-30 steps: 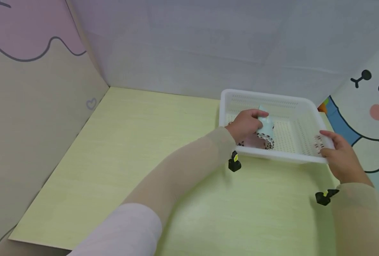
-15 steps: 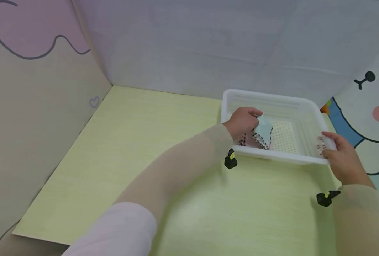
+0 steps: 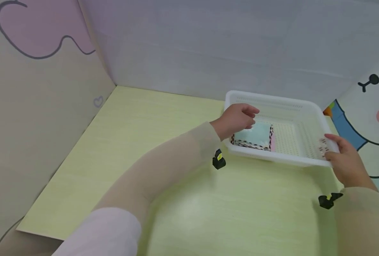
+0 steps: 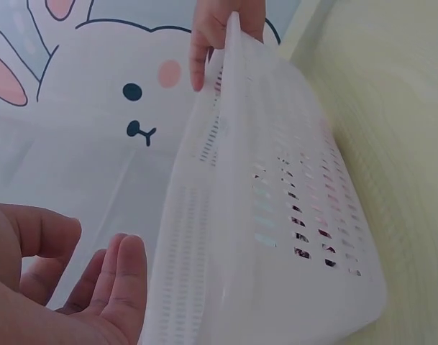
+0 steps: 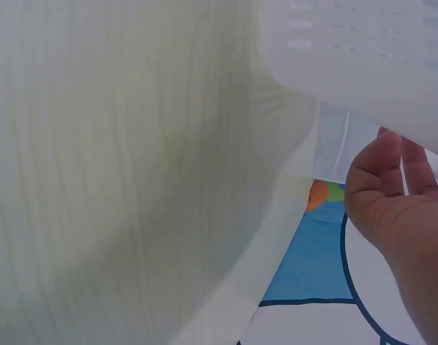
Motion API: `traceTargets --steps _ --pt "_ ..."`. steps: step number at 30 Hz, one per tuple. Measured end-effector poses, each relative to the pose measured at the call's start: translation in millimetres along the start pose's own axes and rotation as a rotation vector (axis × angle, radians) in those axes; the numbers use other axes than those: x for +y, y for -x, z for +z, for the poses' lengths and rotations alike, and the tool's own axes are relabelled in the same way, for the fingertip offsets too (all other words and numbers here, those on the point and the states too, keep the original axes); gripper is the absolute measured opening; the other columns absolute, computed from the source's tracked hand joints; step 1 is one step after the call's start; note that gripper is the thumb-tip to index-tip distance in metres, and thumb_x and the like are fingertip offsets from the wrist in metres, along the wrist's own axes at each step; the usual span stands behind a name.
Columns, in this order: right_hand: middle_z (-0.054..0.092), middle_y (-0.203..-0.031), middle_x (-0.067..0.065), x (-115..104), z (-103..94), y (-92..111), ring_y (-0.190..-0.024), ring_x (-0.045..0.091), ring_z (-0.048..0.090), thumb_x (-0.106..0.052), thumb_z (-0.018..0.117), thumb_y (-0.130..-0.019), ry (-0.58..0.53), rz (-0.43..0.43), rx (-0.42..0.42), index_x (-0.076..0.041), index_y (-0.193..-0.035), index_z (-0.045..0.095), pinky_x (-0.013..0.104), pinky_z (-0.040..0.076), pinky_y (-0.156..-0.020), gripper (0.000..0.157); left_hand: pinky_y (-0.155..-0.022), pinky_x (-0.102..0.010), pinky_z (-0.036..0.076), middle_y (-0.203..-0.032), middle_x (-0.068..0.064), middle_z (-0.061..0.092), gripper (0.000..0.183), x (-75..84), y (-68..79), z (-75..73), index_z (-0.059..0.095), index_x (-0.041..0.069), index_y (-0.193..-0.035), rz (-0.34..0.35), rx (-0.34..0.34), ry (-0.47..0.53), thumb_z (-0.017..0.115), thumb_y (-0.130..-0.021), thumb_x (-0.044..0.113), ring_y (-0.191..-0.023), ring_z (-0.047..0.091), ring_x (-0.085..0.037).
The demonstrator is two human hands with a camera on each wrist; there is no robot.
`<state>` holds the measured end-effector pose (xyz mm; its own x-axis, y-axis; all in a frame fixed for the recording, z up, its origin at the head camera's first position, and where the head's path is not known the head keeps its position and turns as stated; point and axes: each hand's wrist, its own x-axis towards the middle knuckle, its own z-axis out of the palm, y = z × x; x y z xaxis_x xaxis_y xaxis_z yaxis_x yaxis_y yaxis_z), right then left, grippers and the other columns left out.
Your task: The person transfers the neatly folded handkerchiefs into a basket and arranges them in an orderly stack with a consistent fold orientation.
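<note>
A white perforated plastic basket (image 3: 304, 160) stands at the back right of the table. Inside its left end lies a light blue folded cloth (image 3: 256, 135) with black-and-white edging, flat on a pink layer (image 3: 273, 142) that peeks out at the right. Over the basket's left rim hovers my left hand (image 3: 235, 119), fingers loosely bent and apart from the cloth; the left wrist view shows nothing between them. My right hand (image 3: 349, 163) grips the basket's right rim, thumb and fingers on either side of the wall. Slot holes show dark bits of the edging through the basket's side (image 4: 312, 230).
The pale yellow-green table (image 3: 176, 160) runs from the left panel to the right panel. A white sheet-like wall (image 3: 192, 46) rises right behind the basket. A cartoon rabbit panel (image 3: 368, 121) stands close to my right hand.
My left hand has let go of the blue cloth and drawn back leftward and up. The cloth, earlier bent up in the fingers, now lies flat. My right hand keeps its grip.
</note>
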<state>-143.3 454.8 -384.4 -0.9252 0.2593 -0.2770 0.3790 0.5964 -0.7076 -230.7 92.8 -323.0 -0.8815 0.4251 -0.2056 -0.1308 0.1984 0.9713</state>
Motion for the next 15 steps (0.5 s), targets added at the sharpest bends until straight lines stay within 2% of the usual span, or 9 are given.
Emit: traceTargets --steps 2,6,9,11,13,15 --pt "0.003 -0.178 0.017 -0.2 -1.1 0.0 -0.142 0.051 0.029 -0.021 0.044 -0.111 0.006 0.003 -0.001 -0.037 -0.171 0.014 0.056 0.051 -0.098 0.07 -0.084 -0.025 0.06 -0.118 0.002 0.066 0.038 0.1 1.8 -2.1 0.068 0.012 -0.138 0.004 -0.005 0.001 0.065 -0.102 -0.001 -0.097 0.069 -0.012" --pt "0.004 -0.177 0.019 -0.2 -0.6 0.3 -0.14 0.052 0.031 -0.021 0.043 -0.111 0.021 0.002 0.009 -0.036 -0.172 0.014 0.051 0.054 -0.092 0.069 -0.086 -0.025 0.059 -0.118 0.003 0.065 0.036 -3.4 9.8 -6.4 0.069 0.013 -0.136 0.007 -0.029 -0.009 0.066 -0.102 0.001 -0.098 0.07 -0.011" --pt "0.006 -0.176 0.021 2.0 -0.6 -1.7 -0.138 0.052 0.033 -0.021 0.043 -0.111 0.035 -0.018 0.007 -0.033 -0.172 0.014 0.033 0.05 -0.081 0.069 -0.087 -0.023 0.058 -0.121 0.004 0.066 0.033 -9.9 15.3 -10.4 0.069 0.013 -0.133 0.033 -0.052 -0.017 0.069 -0.101 0.003 -0.103 0.07 -0.012" --pt "0.006 -0.176 0.021 3.7 -0.4 -3.8 -0.138 0.052 0.033 -0.021 0.044 -0.111 0.03 -0.019 0.002 -0.033 -0.172 0.015 0.031 0.05 -0.08 0.069 -0.089 -0.024 0.058 -0.122 0.004 0.066 0.032 -15.4 17.4 -13.6 0.068 0.012 -0.133 0.062 -0.07 -0.021 0.068 -0.102 0.004 -0.109 0.07 -0.012" --pt "0.005 -0.177 0.021 4.1 -1.2 -5.2 -0.139 0.052 0.031 -0.021 0.045 -0.11 0.016 -0.016 -0.011 -0.035 -0.172 0.015 0.037 0.053 -0.083 0.07 -0.092 -0.025 0.058 -0.124 0.003 0.066 0.032 -19.2 20.0 -16.8 0.067 0.01 -0.134 0.084 -0.078 -0.025 0.066 -0.103 0.004 -0.113 0.069 -0.012" --pt "0.004 -0.177 0.019 3.4 -1.0 -5.1 -0.141 0.052 0.029 -0.021 0.045 -0.11 0.0 -0.008 -0.015 -0.035 -0.172 0.015 0.051 0.055 -0.092 0.07 -0.093 -0.025 0.058 -0.126 0.003 0.066 0.032 -21.8 23.7 -20.3 0.067 0.01 -0.135 0.098 -0.081 -0.041 0.064 -0.103 0.004 -0.114 0.069 -0.011"
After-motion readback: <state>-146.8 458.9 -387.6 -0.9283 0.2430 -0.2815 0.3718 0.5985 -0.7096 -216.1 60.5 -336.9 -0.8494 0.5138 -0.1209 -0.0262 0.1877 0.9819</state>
